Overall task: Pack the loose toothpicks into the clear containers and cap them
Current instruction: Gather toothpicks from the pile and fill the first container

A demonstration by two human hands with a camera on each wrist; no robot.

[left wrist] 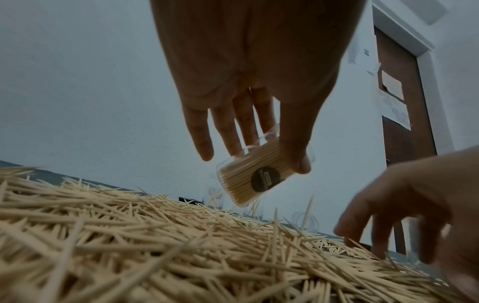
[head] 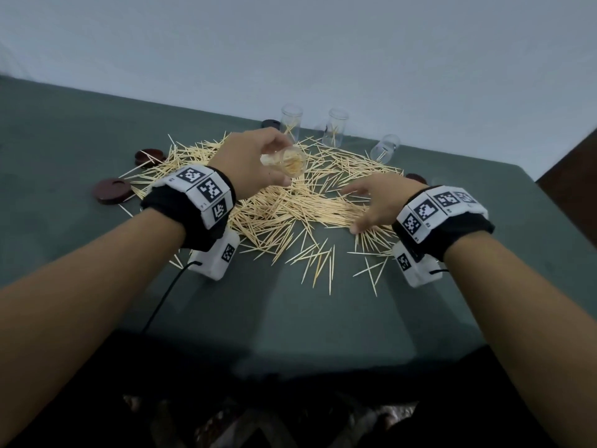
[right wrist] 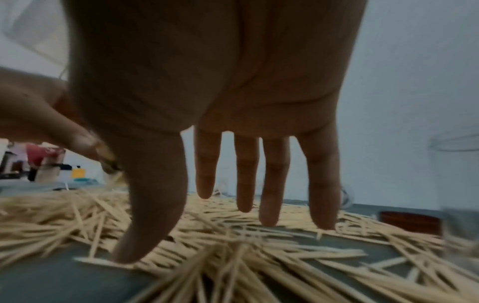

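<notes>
A wide heap of loose toothpicks [head: 290,202] covers the middle of the green table [head: 80,147]. My left hand [head: 258,163] holds a clear container [head: 287,161] tilted above the heap; it is packed with toothpicks and bears a dark round label [left wrist: 265,179], gripped between thumb and fingers [left wrist: 298,162]. My right hand [head: 371,205] hovers open over the right side of the heap, fingers [right wrist: 269,205] spread and pointing down, thumb tip touching the toothpicks [right wrist: 233,246]. Three clear containers stand at the back: one [head: 290,124], another [head: 336,130], a third tilted [head: 386,151].
Dark brown round caps lie around the heap: two at the left [head: 111,190] [head: 148,156], a black one at the back [head: 269,124], one at the right [head: 416,179]. The wall rises right behind the table. Stray toothpicks reach toward the front edge.
</notes>
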